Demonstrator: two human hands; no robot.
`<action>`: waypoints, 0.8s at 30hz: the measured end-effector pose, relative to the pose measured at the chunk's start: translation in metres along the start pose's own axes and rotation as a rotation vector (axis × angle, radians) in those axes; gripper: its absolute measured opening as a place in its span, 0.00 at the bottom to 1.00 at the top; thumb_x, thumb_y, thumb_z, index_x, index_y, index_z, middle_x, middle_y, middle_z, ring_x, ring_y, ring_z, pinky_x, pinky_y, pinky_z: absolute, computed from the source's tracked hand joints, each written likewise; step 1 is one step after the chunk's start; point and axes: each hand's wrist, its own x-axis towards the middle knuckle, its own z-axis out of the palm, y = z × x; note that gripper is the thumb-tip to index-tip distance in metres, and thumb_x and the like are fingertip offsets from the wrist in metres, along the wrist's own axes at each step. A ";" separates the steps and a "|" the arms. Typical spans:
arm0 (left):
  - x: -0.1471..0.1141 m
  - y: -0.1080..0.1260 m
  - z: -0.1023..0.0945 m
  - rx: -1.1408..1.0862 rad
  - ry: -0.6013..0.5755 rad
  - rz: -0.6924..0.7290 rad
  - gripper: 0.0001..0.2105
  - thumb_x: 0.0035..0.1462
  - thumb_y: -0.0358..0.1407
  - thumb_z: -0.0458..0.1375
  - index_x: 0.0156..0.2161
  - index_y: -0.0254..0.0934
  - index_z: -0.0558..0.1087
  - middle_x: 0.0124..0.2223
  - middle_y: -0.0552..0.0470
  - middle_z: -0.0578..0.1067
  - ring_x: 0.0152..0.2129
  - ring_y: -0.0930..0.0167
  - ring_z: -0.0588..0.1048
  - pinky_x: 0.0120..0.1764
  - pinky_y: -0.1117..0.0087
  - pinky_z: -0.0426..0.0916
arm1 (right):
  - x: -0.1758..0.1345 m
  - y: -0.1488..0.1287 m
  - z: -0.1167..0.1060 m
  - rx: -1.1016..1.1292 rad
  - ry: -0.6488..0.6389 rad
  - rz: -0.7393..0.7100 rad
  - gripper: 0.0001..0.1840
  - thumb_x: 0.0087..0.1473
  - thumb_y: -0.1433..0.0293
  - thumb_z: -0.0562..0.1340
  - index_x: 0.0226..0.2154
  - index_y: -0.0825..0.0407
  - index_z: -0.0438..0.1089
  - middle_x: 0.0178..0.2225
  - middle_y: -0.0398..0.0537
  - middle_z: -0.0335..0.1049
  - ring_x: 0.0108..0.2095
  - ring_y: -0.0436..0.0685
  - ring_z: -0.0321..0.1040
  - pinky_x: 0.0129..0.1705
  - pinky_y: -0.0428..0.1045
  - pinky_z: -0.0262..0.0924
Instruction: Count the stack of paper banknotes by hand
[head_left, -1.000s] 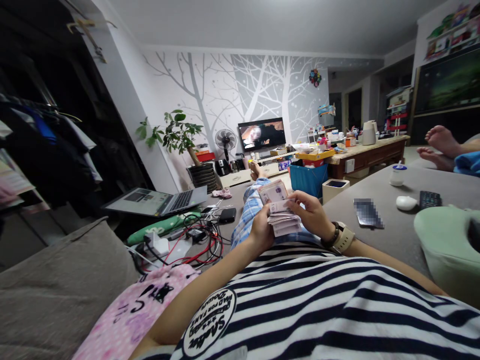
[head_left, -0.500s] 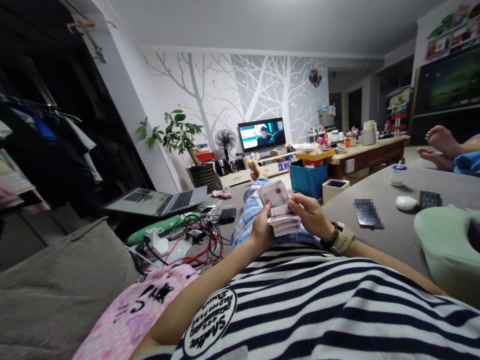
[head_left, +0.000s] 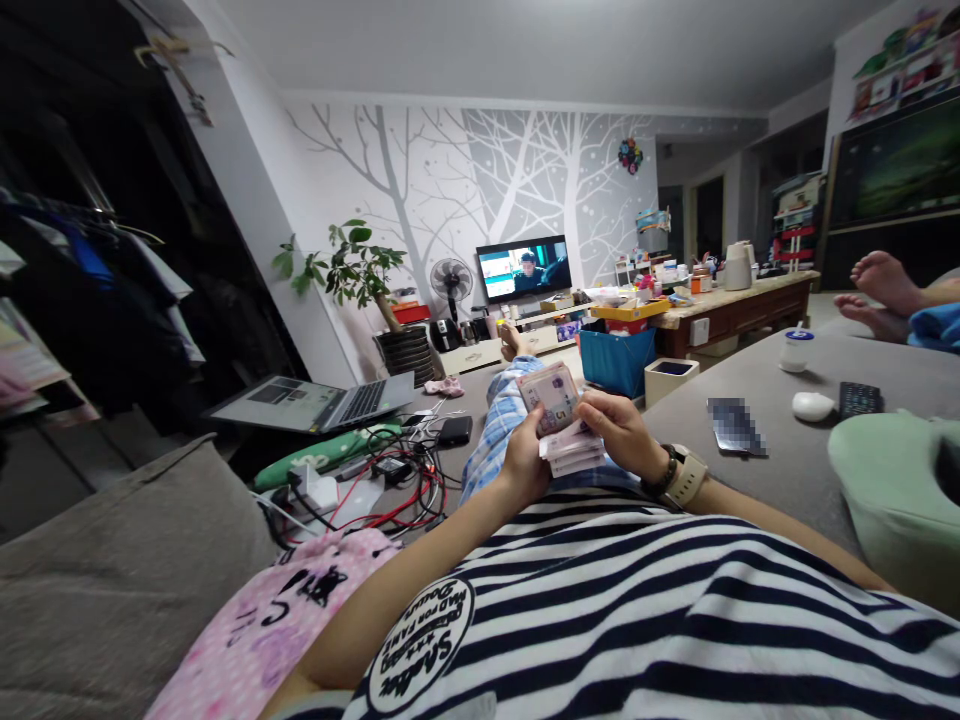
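Observation:
A stack of banknotes [head_left: 552,394] is held over my lap, and a 5 shows on the note facing me. My left hand [head_left: 526,458] is closed around the left side of the stack, its thumb lying along the edge. The lower part of the notes is folded over towards me in several layers. At the right edge, my right hand [head_left: 616,428] is closed with thumb and fingers pinching the notes; the fingertips are partly hidden. A bracelet and a pale watch [head_left: 687,474] are on my right wrist.
To the left lie a laptop [head_left: 364,402], tangled cables [head_left: 409,480] and a black box [head_left: 455,431]. On the right are a phone [head_left: 735,427], a white mouse [head_left: 813,406], a small keypad [head_left: 860,400], a lidded cup [head_left: 796,350] and a green cushion [head_left: 885,470]. Another person's feet [head_left: 885,285] rest beyond.
The face of the front note shows more, with its 5 now visible. The folded-over notes have shifted slightly down under my right hand. Both hands stay in nearly the same place.

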 end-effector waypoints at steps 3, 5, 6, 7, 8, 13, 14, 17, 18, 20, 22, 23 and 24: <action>0.000 0.000 0.001 -0.004 0.002 -0.005 0.15 0.59 0.36 0.47 0.42 0.30 0.74 0.35 0.45 0.79 0.36 0.64 0.77 0.41 0.65 0.70 | 0.000 0.000 -0.001 0.058 -0.050 -0.034 0.24 0.60 0.55 0.50 0.21 0.53 0.65 0.22 0.45 0.62 0.26 0.52 0.57 0.31 0.49 0.52; 0.000 0.000 0.002 0.006 0.007 -0.006 0.15 0.59 0.35 0.47 0.41 0.30 0.74 0.33 0.45 0.79 0.35 0.64 0.77 0.41 0.64 0.70 | 0.000 0.001 -0.002 0.111 -0.074 -0.044 0.26 0.60 0.54 0.49 0.21 0.53 0.66 0.23 0.46 0.63 0.26 0.52 0.59 0.31 0.49 0.53; 0.000 0.000 0.002 0.017 0.006 -0.004 0.15 0.59 0.35 0.47 0.40 0.30 0.74 0.33 0.45 0.79 0.34 0.64 0.77 0.40 0.64 0.70 | 0.000 0.001 -0.002 0.127 -0.076 -0.039 0.26 0.59 0.53 0.49 0.22 0.53 0.66 0.22 0.46 0.63 0.26 0.52 0.59 0.31 0.49 0.53; 0.000 0.000 0.001 0.033 0.004 -0.001 0.15 0.58 0.35 0.47 0.40 0.30 0.74 0.32 0.45 0.78 0.33 0.64 0.77 0.40 0.64 0.70 | 0.000 0.002 -0.002 0.132 -0.066 -0.024 0.26 0.59 0.53 0.49 0.22 0.53 0.66 0.22 0.46 0.63 0.25 0.52 0.59 0.30 0.49 0.53; 0.000 0.000 0.000 0.055 0.001 0.005 0.14 0.58 0.35 0.48 0.39 0.30 0.74 0.31 0.46 0.78 0.31 0.65 0.77 0.39 0.64 0.70 | 0.000 0.003 -0.002 0.126 -0.045 0.001 0.25 0.58 0.53 0.51 0.21 0.53 0.66 0.22 0.45 0.63 0.25 0.52 0.58 0.29 0.48 0.52; -0.002 0.000 -0.005 0.151 0.007 0.024 0.11 0.54 0.34 0.52 0.36 0.30 0.74 0.27 0.47 0.77 0.21 0.68 0.74 0.34 0.65 0.69 | 0.002 0.012 0.001 0.013 0.169 0.158 0.20 0.51 0.54 0.61 0.20 0.52 0.62 0.18 0.40 0.59 0.21 0.49 0.52 0.24 0.46 0.49; -0.002 0.000 -0.005 0.155 0.005 0.019 0.10 0.54 0.34 0.52 0.36 0.30 0.73 0.27 0.47 0.77 0.21 0.68 0.74 0.34 0.65 0.69 | 0.003 0.014 0.002 -0.006 0.205 0.174 0.20 0.50 0.54 0.61 0.20 0.52 0.61 0.18 0.40 0.59 0.21 0.49 0.52 0.24 0.46 0.50; -0.004 0.001 -0.006 0.162 -0.006 -0.002 0.09 0.52 0.34 0.54 0.36 0.30 0.73 0.23 0.48 0.75 0.21 0.66 0.74 0.33 0.63 0.68 | 0.005 0.017 0.001 -0.029 0.249 0.210 0.20 0.49 0.53 0.62 0.22 0.52 0.62 0.19 0.41 0.61 0.22 0.49 0.55 0.25 0.46 0.52; -0.004 0.001 -0.006 0.164 -0.010 -0.008 0.09 0.52 0.33 0.55 0.35 0.30 0.73 0.23 0.49 0.75 0.20 0.66 0.73 0.32 0.64 0.68 | 0.005 0.017 0.001 -0.025 0.246 0.219 0.19 0.50 0.54 0.61 0.22 0.52 0.62 0.20 0.42 0.62 0.22 0.50 0.56 0.25 0.46 0.52; -0.005 0.001 -0.005 0.163 -0.014 -0.009 0.09 0.51 0.33 0.56 0.35 0.30 0.73 0.23 0.49 0.75 0.18 0.68 0.72 0.30 0.65 0.67 | 0.006 0.018 0.001 -0.017 0.238 0.227 0.19 0.51 0.54 0.60 0.22 0.52 0.63 0.20 0.42 0.63 0.22 0.50 0.57 0.26 0.46 0.53; -0.005 0.001 -0.004 0.164 -0.014 -0.008 0.08 0.50 0.32 0.56 0.35 0.29 0.73 0.23 0.48 0.75 0.17 0.68 0.72 0.29 0.66 0.67 | 0.006 0.018 0.000 -0.023 0.240 0.221 0.19 0.51 0.54 0.60 0.22 0.52 0.63 0.19 0.42 0.63 0.22 0.50 0.58 0.26 0.46 0.53; -0.005 0.001 -0.004 0.167 -0.013 -0.010 0.08 0.50 0.32 0.56 0.35 0.29 0.73 0.23 0.48 0.75 0.18 0.68 0.72 0.29 0.66 0.67 | 0.006 0.018 0.000 -0.030 0.245 0.217 0.19 0.52 0.55 0.60 0.21 0.52 0.63 0.19 0.42 0.63 0.22 0.50 0.58 0.26 0.46 0.53; -0.006 0.001 -0.003 0.170 -0.015 -0.008 0.09 0.50 0.32 0.55 0.35 0.29 0.73 0.24 0.48 0.76 0.19 0.67 0.73 0.29 0.66 0.67 | 0.007 0.018 0.000 -0.036 0.248 0.216 0.19 0.52 0.55 0.60 0.21 0.52 0.63 0.19 0.42 0.63 0.22 0.50 0.58 0.26 0.46 0.53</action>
